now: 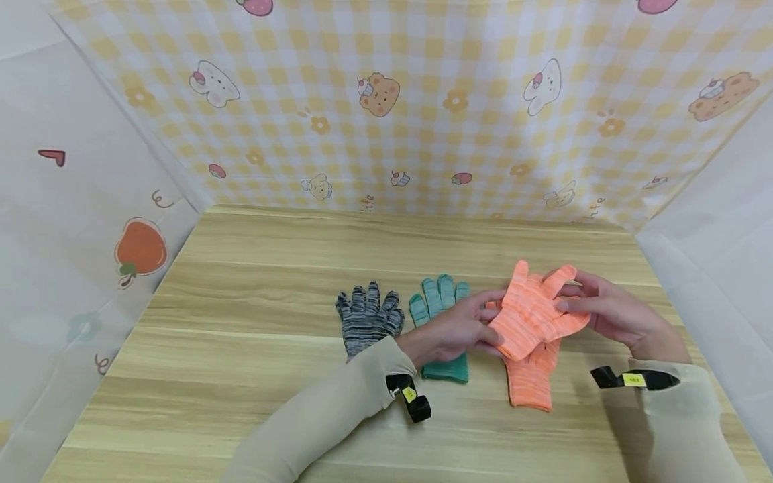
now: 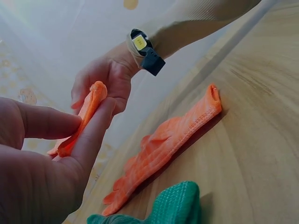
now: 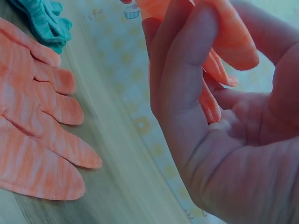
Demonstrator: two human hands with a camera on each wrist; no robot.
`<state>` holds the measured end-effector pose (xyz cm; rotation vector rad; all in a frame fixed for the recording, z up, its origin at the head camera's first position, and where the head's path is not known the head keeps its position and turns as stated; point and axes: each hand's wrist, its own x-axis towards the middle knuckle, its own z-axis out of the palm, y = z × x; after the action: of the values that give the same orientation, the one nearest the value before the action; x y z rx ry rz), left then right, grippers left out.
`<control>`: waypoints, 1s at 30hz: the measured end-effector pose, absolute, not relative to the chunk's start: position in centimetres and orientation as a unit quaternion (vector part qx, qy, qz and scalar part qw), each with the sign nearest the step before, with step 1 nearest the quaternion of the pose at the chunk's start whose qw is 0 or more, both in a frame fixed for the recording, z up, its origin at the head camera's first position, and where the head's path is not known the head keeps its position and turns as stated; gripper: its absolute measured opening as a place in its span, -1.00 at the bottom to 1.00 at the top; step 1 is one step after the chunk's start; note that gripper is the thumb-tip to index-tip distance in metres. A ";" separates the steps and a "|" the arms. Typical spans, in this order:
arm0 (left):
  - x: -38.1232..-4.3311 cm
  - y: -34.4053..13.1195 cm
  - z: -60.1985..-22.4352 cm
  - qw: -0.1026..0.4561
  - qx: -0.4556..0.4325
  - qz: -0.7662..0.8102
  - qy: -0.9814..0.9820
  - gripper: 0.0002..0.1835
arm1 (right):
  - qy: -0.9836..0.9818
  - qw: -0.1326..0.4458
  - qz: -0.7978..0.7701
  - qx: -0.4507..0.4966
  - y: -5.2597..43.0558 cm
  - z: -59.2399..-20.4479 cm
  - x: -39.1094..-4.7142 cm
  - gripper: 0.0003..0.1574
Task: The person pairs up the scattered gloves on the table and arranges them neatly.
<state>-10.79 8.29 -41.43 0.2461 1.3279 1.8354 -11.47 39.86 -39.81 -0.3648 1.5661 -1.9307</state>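
Observation:
Both hands hold one orange knit glove (image 1: 531, 312) up off the table, tilted, its fingers pointing away. My left hand (image 1: 461, 329) pinches the cuff between thumb and fingers, as the left wrist view shows at the cuff edge (image 2: 96, 95). The right hand (image 1: 616, 315) grips the finger end, and orange glove fingers (image 3: 233, 42) hang inside its curled fingers in the right wrist view. Below lies a second orange glove (image 1: 531, 382), flat on the table and partly hidden by the held one; in the left wrist view this lower glove (image 2: 163, 149) shows whole.
A green glove (image 1: 445, 369) lies left of the orange pair, partly under my left forearm. Farther left is a black-and-grey striped glove (image 1: 370, 318). The wooden table (image 1: 253, 282) ends at a yellow checked cloth (image 1: 374, 141) behind, with white sheets on both sides.

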 end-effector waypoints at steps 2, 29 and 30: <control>-10.6 8.4 -41.5 0.419 0.097 0.731 0.530 -0.06 | 0.601 0.305 -0.728 -0.125 39.7 -39.8 -11.4 -0.38; -5.5 9.1 -41.4 0.482 0.076 0.745 0.455 -0.08 | 0.607 0.302 -0.725 -0.124 39.6 -39.7 -11.3 -0.51; -5.4 9.1 -41.4 0.485 0.078 0.742 0.456 -0.09 | 0.608 0.304 -0.723 -0.123 39.7 -39.7 -11.3 -0.52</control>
<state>-5.36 9.08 -41.39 0.1893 1.1096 1.8071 -11.32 39.65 -39.74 -0.3266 1.6121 -1.9153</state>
